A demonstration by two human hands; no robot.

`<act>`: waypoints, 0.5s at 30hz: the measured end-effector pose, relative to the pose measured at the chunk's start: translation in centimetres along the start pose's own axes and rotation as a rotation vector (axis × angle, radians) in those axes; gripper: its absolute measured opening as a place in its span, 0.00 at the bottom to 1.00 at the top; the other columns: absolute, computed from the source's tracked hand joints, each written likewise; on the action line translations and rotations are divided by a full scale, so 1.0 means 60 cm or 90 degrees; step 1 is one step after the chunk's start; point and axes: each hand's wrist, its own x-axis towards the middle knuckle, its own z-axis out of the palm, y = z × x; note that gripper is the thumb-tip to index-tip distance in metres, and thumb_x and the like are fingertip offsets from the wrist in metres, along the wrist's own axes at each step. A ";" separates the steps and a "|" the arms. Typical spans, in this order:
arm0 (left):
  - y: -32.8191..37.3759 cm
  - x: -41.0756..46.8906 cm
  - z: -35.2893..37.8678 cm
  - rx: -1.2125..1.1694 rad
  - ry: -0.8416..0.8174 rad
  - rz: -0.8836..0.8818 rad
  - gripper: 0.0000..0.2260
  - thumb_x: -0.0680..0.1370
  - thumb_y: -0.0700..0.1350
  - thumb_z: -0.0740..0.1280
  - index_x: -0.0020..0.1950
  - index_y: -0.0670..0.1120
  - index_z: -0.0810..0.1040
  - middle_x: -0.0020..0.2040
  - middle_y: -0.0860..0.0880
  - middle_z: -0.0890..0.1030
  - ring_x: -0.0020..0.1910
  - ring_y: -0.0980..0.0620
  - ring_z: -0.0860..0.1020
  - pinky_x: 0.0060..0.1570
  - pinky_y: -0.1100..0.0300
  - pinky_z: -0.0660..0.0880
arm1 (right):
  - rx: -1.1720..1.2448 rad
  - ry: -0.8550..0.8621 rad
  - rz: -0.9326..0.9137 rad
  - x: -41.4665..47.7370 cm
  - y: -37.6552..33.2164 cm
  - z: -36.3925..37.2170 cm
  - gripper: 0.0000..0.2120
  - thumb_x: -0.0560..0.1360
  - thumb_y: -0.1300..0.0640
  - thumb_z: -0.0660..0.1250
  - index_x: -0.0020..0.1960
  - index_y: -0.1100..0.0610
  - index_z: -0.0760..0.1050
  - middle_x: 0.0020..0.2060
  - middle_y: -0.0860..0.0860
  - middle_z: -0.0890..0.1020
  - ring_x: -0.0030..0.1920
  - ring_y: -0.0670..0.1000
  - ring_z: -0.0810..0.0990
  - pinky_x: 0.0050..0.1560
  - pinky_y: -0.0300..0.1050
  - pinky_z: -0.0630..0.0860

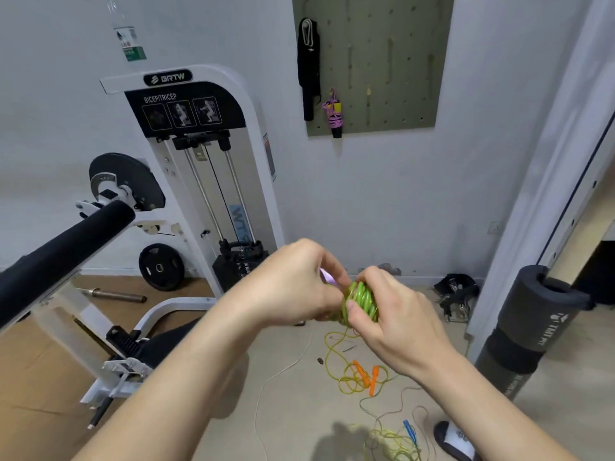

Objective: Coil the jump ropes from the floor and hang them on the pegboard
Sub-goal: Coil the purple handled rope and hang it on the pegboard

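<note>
Green glossy plastic jump rope [361,299] wound in tight bundle, held mid-air above beige floor [299,427]. Right hand [399,321] curled round bundle, thumb on wraps. Left hand [293,284] pinches its end by pale lilac piece, maybe handle. Cord thin, light, springy, slick; likely unwinds if let go, so grip across wraps. Yellow rope with orange handles [374,382] and yellow rope with blue handles [408,429] loose on floor. Olive pegboard [399,61] holds pink coiled rope [334,114].

pale wall [366,194], beige floor [283,410], a white weight machine [199,114] at left, dark foam pad [532,314] right.
</note>
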 end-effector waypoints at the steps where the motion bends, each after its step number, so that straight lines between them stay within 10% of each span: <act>1: -0.001 0.005 -0.004 -0.094 -0.008 -0.011 0.08 0.69 0.37 0.67 0.43 0.46 0.82 0.30 0.46 0.82 0.30 0.49 0.79 0.38 0.52 0.80 | 0.010 -0.012 -0.016 -0.004 -0.004 -0.006 0.20 0.69 0.34 0.50 0.48 0.49 0.65 0.43 0.46 0.74 0.42 0.57 0.77 0.40 0.52 0.73; 8: -0.005 0.015 0.012 -0.295 -0.076 0.031 0.04 0.77 0.35 0.66 0.44 0.39 0.80 0.29 0.44 0.79 0.26 0.51 0.78 0.28 0.62 0.74 | 0.073 -0.106 -0.027 -0.001 -0.013 -0.047 0.28 0.64 0.24 0.61 0.49 0.45 0.63 0.43 0.40 0.73 0.43 0.43 0.74 0.43 0.47 0.74; 15: -0.013 0.014 -0.009 -0.007 -0.007 0.165 0.05 0.75 0.47 0.72 0.50 0.50 0.82 0.34 0.52 0.84 0.34 0.55 0.81 0.40 0.58 0.78 | -0.016 -0.046 0.005 0.010 0.000 -0.064 0.26 0.65 0.28 0.63 0.44 0.48 0.61 0.32 0.44 0.73 0.35 0.46 0.71 0.36 0.47 0.70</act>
